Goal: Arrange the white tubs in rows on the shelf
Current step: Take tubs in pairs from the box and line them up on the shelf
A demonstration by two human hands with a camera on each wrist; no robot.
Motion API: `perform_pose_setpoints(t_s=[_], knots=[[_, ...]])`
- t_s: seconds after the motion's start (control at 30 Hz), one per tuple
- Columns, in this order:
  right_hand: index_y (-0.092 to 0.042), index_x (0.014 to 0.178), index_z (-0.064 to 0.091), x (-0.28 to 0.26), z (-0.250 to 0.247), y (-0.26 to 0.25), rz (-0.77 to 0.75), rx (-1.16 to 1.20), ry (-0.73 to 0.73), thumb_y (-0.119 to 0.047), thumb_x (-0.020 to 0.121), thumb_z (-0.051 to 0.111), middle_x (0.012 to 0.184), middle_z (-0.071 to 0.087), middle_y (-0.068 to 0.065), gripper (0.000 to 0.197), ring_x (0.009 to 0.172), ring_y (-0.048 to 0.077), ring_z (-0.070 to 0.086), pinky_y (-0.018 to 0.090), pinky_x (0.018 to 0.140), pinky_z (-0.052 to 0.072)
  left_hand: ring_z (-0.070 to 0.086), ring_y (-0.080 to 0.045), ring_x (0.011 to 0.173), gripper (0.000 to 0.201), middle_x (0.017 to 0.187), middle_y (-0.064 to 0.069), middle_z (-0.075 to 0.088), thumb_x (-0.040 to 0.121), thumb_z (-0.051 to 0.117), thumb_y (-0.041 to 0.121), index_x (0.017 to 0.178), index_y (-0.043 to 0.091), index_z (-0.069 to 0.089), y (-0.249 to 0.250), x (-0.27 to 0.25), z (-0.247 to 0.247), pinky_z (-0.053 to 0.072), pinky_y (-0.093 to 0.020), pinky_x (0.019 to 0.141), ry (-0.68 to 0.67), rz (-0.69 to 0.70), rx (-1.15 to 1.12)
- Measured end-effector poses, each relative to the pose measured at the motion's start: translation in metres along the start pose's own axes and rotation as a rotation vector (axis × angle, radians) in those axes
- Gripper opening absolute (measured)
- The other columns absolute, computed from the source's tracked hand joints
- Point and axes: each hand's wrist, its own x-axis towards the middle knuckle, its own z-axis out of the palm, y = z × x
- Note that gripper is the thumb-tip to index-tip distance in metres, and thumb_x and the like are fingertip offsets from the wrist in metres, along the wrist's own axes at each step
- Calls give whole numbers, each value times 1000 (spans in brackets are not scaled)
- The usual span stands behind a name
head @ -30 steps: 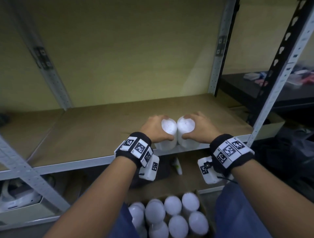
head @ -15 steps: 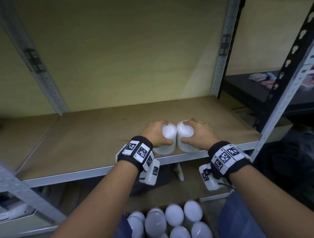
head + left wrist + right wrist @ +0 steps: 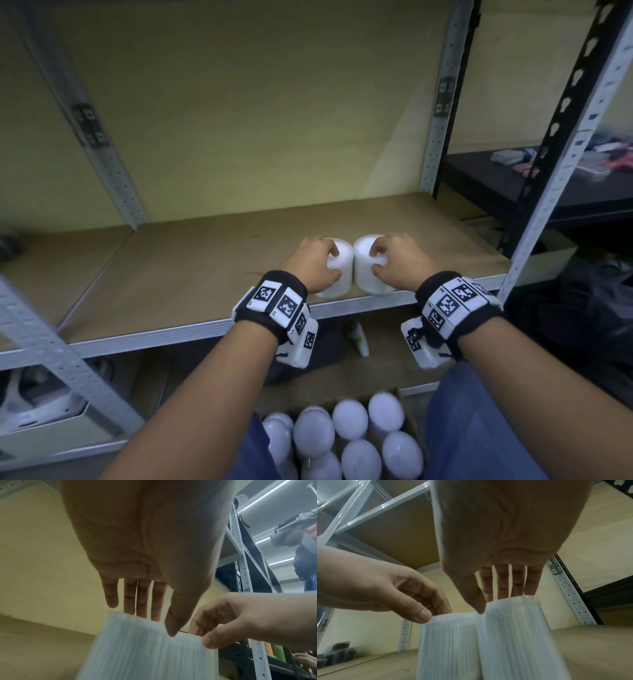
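I am seeing two white tubs standing upright and touching near the front edge of the shelf (image 3: 191,267). My left hand (image 3: 313,265) is hovering over the left tub (image 3: 337,274), fingers (image 3: 130,599) loose and holding nothing. My right hand (image 3: 400,263) is doing the same over the right tub (image 3: 368,270) (fingertips right at its rim). More tubs are sitting in a box (image 3: 346,442) below.

Dim, greenish light throughout; bright ceiling strip lights (image 3: 267,496) glare above the left hand. Both wrist views are blurred, with uprights bowed at the edges.
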Motion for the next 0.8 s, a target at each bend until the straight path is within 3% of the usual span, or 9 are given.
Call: perform_pose_setpoints(t_s=[0.17,0.4,0.8], knots=[[-18,119,63,-1,0,1,-28,11,20,-18,87,59,125,60,3,33,119,19,52,36,102,46,52,-22,119,33,131,-6,54,88,55,12,120,16,60,1,-3,6,43,-33,101,43,-4,-32],[-15,120,64,12,0,4,-24,45,51,-15,89,59,126,63,4,32,112,20,60,30,95,49,56,-22,116,31,128,-6,58,91,53,9,119,15,62,0,12,8,44,-30,94,96,15,-55],[-12,120,64,87,-1,33,17,60,63,-12,90,58,128,62,6,31,117,23,58,30,98,44,58,-27,117,31,130,-11,59,91,52,4,119,12,63,-3,96,16,46,-34,99,69,-20,-114]])
